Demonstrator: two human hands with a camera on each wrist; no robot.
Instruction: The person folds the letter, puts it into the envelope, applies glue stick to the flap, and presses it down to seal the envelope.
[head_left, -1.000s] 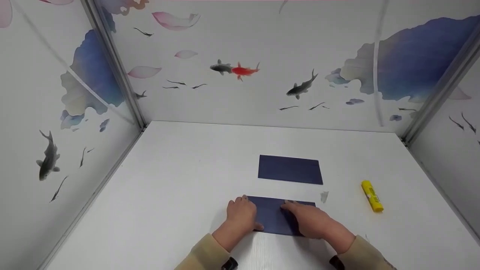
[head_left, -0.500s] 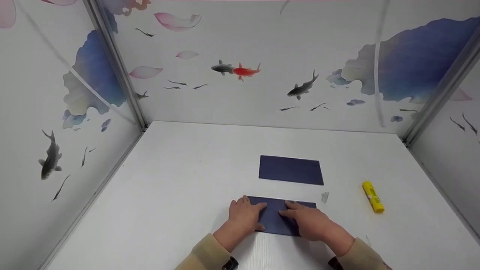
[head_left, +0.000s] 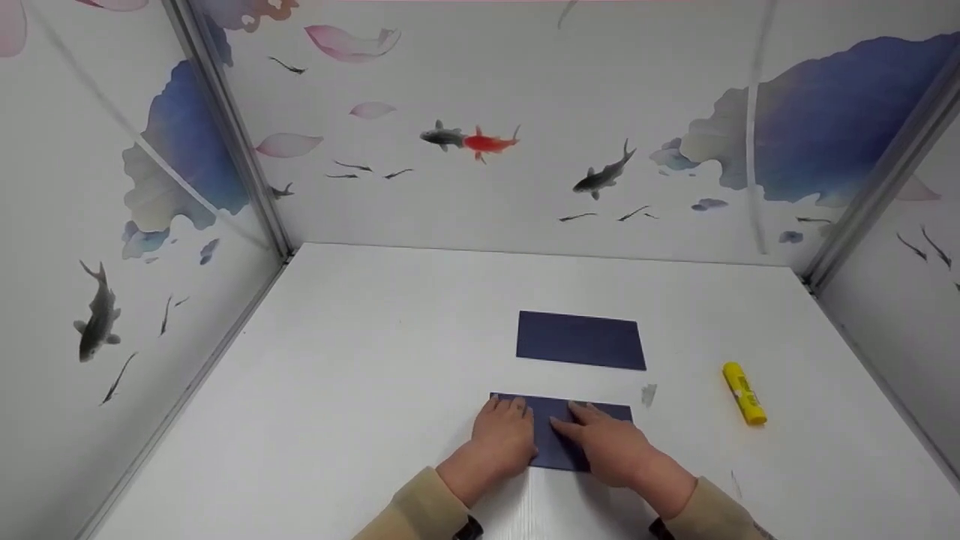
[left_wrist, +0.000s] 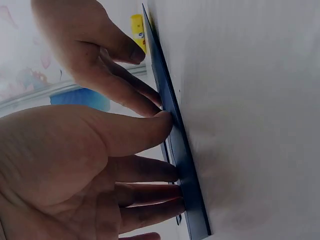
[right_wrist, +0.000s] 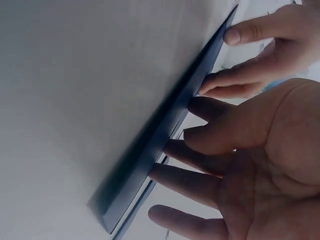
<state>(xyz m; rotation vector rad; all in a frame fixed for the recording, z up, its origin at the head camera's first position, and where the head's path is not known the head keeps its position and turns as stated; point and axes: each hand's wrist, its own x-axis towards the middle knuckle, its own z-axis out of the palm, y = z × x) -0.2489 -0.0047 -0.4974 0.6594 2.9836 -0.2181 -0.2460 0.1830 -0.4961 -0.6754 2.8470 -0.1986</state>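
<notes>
A dark blue rectangular sheet of paper (head_left: pixel 553 454) lies flat on the white table under both hands. My left hand (head_left: pixel 504 439) rests on its left part, fingertips near the far edge. In the left wrist view, the left thumb and extended fingers touch the sheet (left_wrist: pixel 192 192). Toward the right part, my right hand (head_left: pixel 615 450) presses down with its fingers spread. The right wrist view shows these fingers (right_wrist: pixel 185 180) reaching straight to the sheet, while the thumb stands off it. Part of the paper is hidden beneath the hands.
Behind the hands lies a second dark blue sheet (head_left: pixel 581 340) of similar size. A yellow glue stick (head_left: pixel 744 394) lies to the right, and a small grey smudge (head_left: pixel 649 394) marks the table between. Printed white walls (head_left: pixel 465 202) enclose the table (head_left: pixel 360 337) at the back and sides.
My left hand has slid rightward over the sheet, baring its far left corner. The right hand has shifted slightly left, its index finger stretching further toward the middle.
</notes>
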